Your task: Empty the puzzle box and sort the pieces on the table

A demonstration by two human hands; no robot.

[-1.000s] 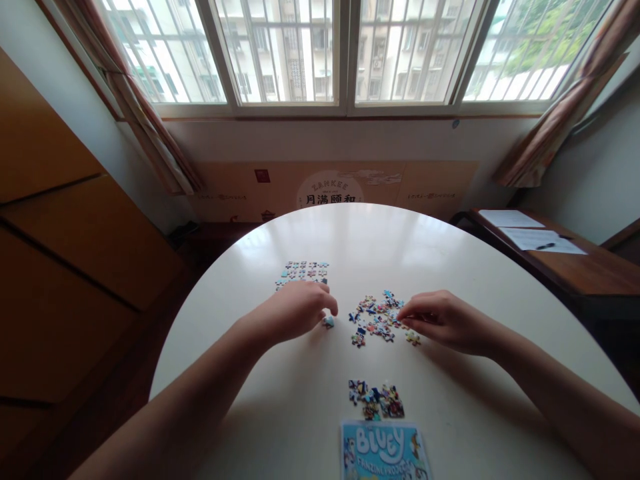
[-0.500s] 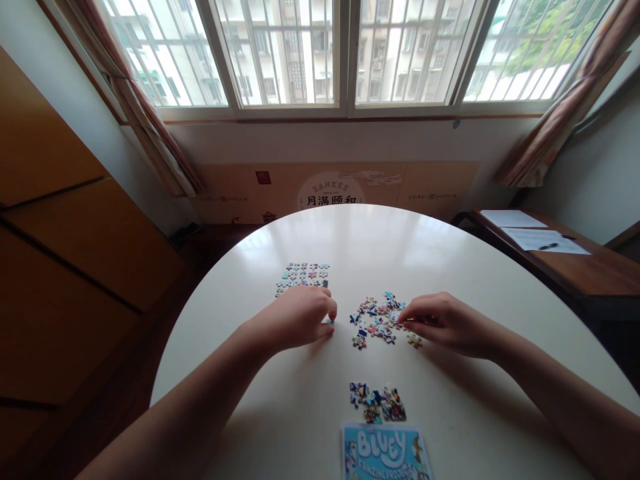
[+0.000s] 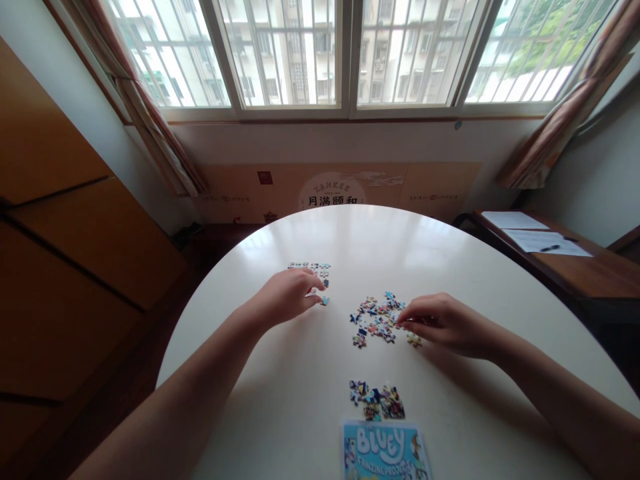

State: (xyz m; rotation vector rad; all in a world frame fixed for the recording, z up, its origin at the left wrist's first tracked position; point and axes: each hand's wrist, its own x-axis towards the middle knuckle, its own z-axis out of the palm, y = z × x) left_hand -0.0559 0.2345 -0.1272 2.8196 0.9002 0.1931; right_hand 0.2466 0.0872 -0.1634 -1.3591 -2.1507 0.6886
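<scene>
My left hand (image 3: 290,293) is over the near side of the rows of laid-out puzzle pieces (image 3: 320,266), covering several of them. Its thumb and fingers are apart, and a light-blue puzzle piece (image 3: 325,301) lies on the table just beyond the thumb tip. My right hand (image 3: 443,322) rests at the right edge of a loose heap of puzzle pieces (image 3: 383,327). Its thumb and index finger close together on a puzzle piece at that edge, mostly hidden by the fingertips. A yellowish piece (image 3: 414,340) lies just below this hand.
Partly joined puzzle pieces (image 3: 393,401) lie nearer to me, above a blue "Bluey" picture sheet (image 3: 385,450). Everything sits on a round white table (image 3: 280,407). At the right, a brown desk (image 3: 600,270) bears papers and a pen. Barred windows are ahead.
My left hand has moved away from me and slightly left, and its fingers have parted from the light-blue piece. My right hand has stayed at the heap.
</scene>
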